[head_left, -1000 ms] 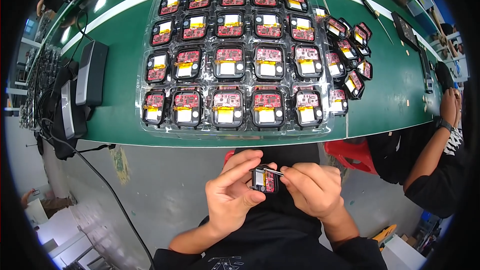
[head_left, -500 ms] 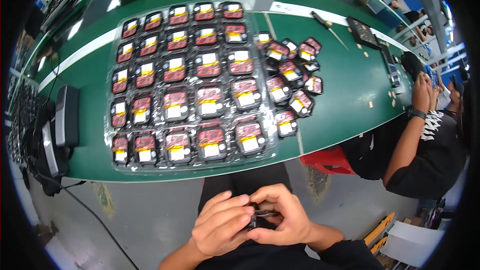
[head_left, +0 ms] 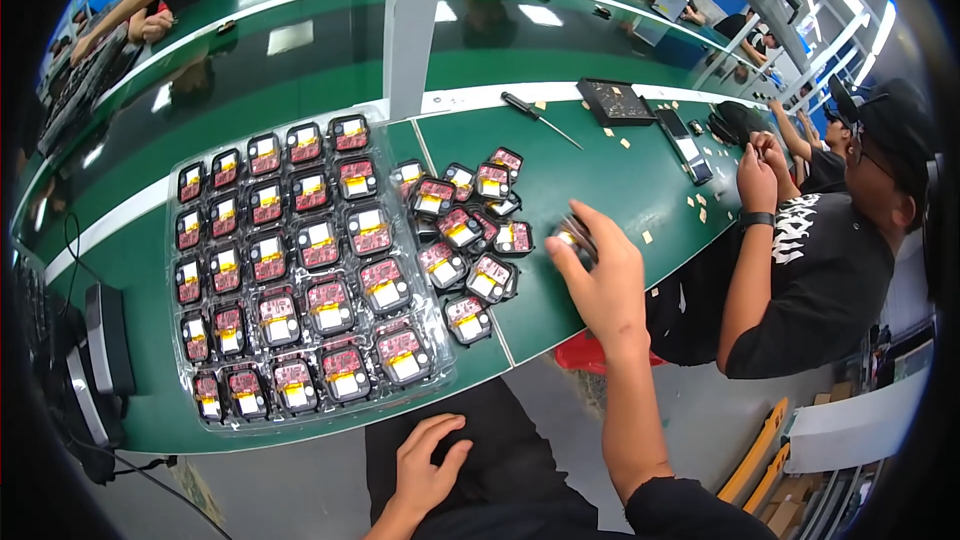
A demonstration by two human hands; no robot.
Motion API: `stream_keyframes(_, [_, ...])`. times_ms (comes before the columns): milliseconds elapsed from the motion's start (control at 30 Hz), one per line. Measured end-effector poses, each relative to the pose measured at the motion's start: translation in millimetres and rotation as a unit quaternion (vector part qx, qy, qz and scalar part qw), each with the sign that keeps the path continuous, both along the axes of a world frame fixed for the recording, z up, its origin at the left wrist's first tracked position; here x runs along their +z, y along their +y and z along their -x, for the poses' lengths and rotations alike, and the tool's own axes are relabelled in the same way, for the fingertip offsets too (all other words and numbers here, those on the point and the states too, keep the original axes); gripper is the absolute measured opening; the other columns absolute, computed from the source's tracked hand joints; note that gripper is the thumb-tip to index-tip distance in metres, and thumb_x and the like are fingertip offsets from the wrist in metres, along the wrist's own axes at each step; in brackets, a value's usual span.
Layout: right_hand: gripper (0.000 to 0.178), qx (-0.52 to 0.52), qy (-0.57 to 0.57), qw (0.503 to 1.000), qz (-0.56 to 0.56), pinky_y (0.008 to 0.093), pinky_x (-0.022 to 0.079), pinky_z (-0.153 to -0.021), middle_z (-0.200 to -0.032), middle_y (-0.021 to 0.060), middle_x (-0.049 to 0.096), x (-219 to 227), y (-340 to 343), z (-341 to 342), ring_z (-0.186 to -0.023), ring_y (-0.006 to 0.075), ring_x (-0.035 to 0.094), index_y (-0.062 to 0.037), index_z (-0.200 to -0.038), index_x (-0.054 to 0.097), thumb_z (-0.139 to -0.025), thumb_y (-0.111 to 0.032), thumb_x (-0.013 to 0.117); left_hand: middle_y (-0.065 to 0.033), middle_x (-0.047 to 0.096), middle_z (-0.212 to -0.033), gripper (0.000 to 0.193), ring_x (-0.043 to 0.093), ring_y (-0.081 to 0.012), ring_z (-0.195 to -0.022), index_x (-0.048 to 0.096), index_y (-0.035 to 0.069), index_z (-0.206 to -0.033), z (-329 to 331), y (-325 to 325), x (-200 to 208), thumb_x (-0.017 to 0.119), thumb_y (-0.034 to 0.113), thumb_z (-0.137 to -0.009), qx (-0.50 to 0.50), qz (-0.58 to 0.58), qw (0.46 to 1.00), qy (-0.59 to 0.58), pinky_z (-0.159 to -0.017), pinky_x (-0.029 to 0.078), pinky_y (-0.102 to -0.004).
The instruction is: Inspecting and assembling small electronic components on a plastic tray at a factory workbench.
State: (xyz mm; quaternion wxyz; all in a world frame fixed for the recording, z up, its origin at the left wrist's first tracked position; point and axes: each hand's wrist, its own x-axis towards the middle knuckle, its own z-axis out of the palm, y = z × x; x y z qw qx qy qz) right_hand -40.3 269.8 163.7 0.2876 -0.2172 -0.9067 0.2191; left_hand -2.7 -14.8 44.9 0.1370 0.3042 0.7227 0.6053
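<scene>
My right hand [head_left: 608, 285] reaches over the green table, thumb and fingers closed round a small black electronic module [head_left: 572, 238], mostly covered by the fingers. To its left is a loose pile of similar modules [head_left: 490, 277], each a black housing with a red circuit board, a white patch and a yellow strip. Further left, a clear plastic tray [head_left: 262, 427] carries rows of such modules [head_left: 318, 243]. My left hand [head_left: 427, 468] lies on my dark-clad thigh below the table's edge, thumb apart from the loosely bent fingers, holding nothing.
A screwdriver [head_left: 541, 120], a black parts box [head_left: 615, 105] and a phone-like device [head_left: 684, 147] lie toward the far right among small scattered pieces. A co-worker [head_left: 810, 250] sits close on my right. A grey post [head_left: 408, 30] rises behind the tray. Dark grey equipment [head_left: 107, 340] stands at left.
My hands, together over my lap before, have parted. The right one has moved up and right over the table with a module; the left has dropped onto my thigh. The view has shifted right.
</scene>
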Motion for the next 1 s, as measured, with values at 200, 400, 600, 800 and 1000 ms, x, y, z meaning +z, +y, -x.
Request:
stream_keyframes(200, [0.043,0.020,0.059,0.996,0.058,0.0381,0.052,-0.089,-0.115,0.0190,0.066,-1.8,6.1,15.8,-0.100,0.0323,0.067,0.0025,-0.122,0.061,-0.086,-0.016,0.075,-0.0167,0.068,-0.099,0.011,0.073,-0.0222,-0.085,0.068,-0.007,-0.101,4.5,4.1,-33.2,0.061,-0.004,-0.092,0.059,-0.049,0.993,-0.089,-0.076,0.057,-0.0290])
stream_keyframes(400, [0.035,-0.025,0.037,0.996,0.074,0.0348,0.051,-0.089,-0.117,0.0165,0.064,-7.8,-3.7,23.9,-0.104,0.0296,0.064,0.0036,-0.117,0.062,-0.086,-0.009,0.071,-0.0126,0.074,-0.089,0.012,0.074,-0.0191,-0.084,0.070,-0.004,-0.103,13.4,-2.8,-29.4,0.063,0.000,-0.094,0.086,-0.033,0.989,-0.115,-0.076,0.057,-0.0288])
stream_keyframes(600, [0.027,0.030,0.016,0.999,0.036,0.0269,0.051,-0.080,-0.131,0.0135,0.061,-19.8,18.0,2.5,-0.113,0.0210,0.061,0.0022,-0.119,0.065,-0.093,-0.003,0.062,-0.0145,0.074,-0.104,0.020,0.074,-0.0198,-0.091,0.067,-0.002,-0.115,9.7,5.9,-48.9,0.061,0.006,-0.097,0.023,-0.072,0.988,-0.135,-0.081,0.057,-0.0307])
stream_keyframes(800, [0.028,0.013,0.017,0.998,0.060,0.0245,0.046,-0.067,-0.134,0.0097,0.058,-23.3,14.0,13.1,-0.100,0.0153,0.060,0.0012,-0.123,0.064,-0.095,-0.002,0.059,-0.0132,0.072,-0.105,0.022,0.074,-0.0182,-0.092,0.066,-0.002,-0.118,3.6,-2.3,-47.1,0.060,0.007,-0.099,0.039,-0.073,0.976,-0.204,-0.082,0.057,-0.0297])
stream_keyframes(1000, [0.025,0.038,0.000,0.998,0.044,0.0279,0.051,-0.076,-0.129,0.0122,0.060,-14.4,3.7,12.0,-0.106,0.0213,0.062,0.0000,-0.119,0.065,-0.094,-0.001,0.060,-0.0130,0.073,-0.104,0.021,0.074,-0.0190,-0.091,0.066,-0.003,-0.116,8.0,-3.6,-49.1,0.060,0.005,-0.098,0.032,-0.083,0.978,-0.189,-0.081,0.057,-0.0292])
